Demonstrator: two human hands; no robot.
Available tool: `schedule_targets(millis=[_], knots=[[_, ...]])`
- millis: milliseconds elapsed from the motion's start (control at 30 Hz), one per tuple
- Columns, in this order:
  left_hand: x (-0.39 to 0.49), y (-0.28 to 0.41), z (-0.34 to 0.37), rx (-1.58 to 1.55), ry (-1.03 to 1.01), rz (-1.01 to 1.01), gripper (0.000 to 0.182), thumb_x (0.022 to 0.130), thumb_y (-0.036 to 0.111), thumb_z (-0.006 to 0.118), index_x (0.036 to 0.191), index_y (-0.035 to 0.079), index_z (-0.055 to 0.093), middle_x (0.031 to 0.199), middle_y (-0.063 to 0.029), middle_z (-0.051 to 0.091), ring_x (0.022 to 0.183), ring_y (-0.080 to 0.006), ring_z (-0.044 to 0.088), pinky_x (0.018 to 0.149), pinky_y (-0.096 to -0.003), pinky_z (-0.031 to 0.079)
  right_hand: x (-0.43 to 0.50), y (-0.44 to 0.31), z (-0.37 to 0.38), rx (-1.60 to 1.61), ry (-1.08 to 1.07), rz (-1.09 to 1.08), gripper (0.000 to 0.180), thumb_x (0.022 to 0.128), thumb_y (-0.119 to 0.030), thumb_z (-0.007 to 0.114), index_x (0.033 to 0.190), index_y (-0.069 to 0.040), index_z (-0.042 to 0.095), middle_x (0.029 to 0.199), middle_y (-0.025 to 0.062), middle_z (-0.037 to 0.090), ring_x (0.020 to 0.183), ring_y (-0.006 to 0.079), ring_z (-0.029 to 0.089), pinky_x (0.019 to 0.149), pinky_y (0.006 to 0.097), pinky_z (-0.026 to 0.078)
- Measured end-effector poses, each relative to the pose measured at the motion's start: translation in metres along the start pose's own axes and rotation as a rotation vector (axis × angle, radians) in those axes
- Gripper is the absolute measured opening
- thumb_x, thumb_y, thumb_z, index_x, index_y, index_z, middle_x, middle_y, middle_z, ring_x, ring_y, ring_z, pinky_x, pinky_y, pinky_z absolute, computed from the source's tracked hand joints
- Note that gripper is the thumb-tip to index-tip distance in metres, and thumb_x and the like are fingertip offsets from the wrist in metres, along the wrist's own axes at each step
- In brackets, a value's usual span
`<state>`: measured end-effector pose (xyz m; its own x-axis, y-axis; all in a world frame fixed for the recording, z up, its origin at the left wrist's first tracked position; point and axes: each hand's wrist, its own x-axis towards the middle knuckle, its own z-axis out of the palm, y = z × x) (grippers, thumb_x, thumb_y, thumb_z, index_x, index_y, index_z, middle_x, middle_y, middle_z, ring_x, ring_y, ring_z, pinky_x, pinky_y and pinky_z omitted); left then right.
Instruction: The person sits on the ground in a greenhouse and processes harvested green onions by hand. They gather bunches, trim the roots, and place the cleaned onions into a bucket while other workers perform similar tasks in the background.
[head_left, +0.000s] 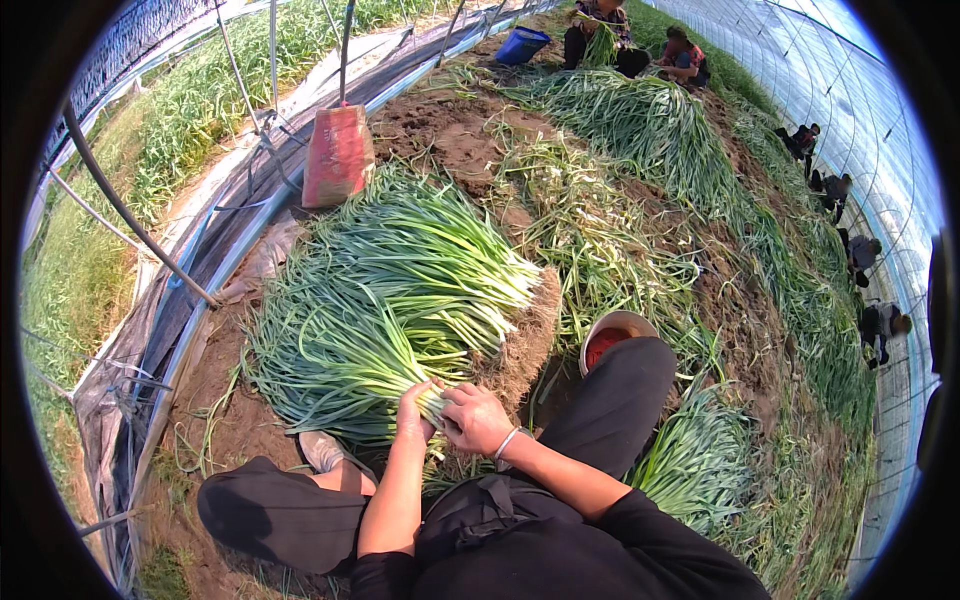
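Observation:
Both hands are at one bunch of long green leafy stalks, likely garlic greens or leeks (379, 360), near its pale lower ends. My left hand (415, 412) is closed around the stalks from the left side. From the right, my right hand (474, 418) grips the same pale ends, its fingers curled over them. The bunch's leaves fan up and left. Beyond the hands lies a large pile of the same greens (420, 255), with brown stringy roots (529, 345) facing right. The root ends of the held bunch are partly hidden by the hands.
A bucket with red contents (622, 324) stands beside my right knee. More greens (701, 457) lie right of that leg, with loose leaves (592, 217) farther ahead. A red sack (337, 161) stands by the plastic-covered edge. Several people work farther off, near a blue container (522, 45).

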<state>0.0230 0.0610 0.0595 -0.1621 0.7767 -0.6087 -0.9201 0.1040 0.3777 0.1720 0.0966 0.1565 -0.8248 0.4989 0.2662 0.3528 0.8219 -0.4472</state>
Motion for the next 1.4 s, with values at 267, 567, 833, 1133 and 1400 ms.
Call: schedule_targets(millis=[267,567,833,1133,1400], knots=[[0.004,-0.005,-0.003,-0.018,0.018,-0.057,0.017,0.082,0.013,0.062,0.094,0.001,0.062,0.086,-0.0101,0.066,0.076,-0.0242,0.063,0.074,-0.0361,0.052,-0.002,-0.002,0.024,-0.054,-0.017,0.205,0.017,0.063,-0.018,0.068,0.064,-0.004,0.060,0.080,0.0117,0.062,0.078,0.0312,0.059,0.069,0.0425,0.050],[0.016,-0.007,-0.021,-0.032,0.007,-0.004,0.023,0.083,0.019,0.061,0.097,0.000,0.061,0.088,-0.0117,0.065,0.081,-0.0265,0.062,0.080,-0.0391,0.051,0.005,-0.008,0.001,0.046,0.127,0.070,0.028,0.059,-0.021,0.070,0.076,-0.003,0.058,0.077,0.0153,0.062,0.076,0.0339,0.060,0.071,0.0439,0.050],[0.006,-0.007,-0.007,-0.011,0.021,-0.023,0.021,0.081,0.018,0.062,0.097,0.003,0.062,0.090,-0.0109,0.066,0.083,-0.0258,0.062,0.080,-0.0376,0.051,0.010,-0.002,0.028,0.039,0.032,0.310,0.028,0.065,-0.020,0.068,0.085,-0.003,0.059,0.077,0.0149,0.064,0.074,0.0330,0.063,0.068,0.0426,0.051],[0.021,-0.003,-0.024,0.080,0.148,0.022,0.014,0.079,0.014,0.063,0.084,0.002,0.058,0.074,-0.0125,0.062,0.068,-0.0269,0.061,0.069,-0.0390,0.052,-0.006,0.000,0.008,0.329,-0.006,0.280,0.040,0.070,-0.027,0.077,0.096,-0.001,0.060,0.087,0.0167,0.063,0.083,0.0312,0.062,0.074,0.0393,0.049],[-0.004,0.023,0.004,0.490,0.326,0.127,0.008,0.073,0.004,0.059,0.075,-0.004,0.057,0.064,-0.0152,0.061,0.048,-0.0246,0.059,0.045,-0.0358,0.050,0.009,0.016,0.070,1.393,-0.640,0.744,0.051,0.076,-0.046,0.076,0.110,-0.011,0.062,0.095,0.0001,0.061,0.089,0.0108,0.052,0.079,0.0242,0.037]])
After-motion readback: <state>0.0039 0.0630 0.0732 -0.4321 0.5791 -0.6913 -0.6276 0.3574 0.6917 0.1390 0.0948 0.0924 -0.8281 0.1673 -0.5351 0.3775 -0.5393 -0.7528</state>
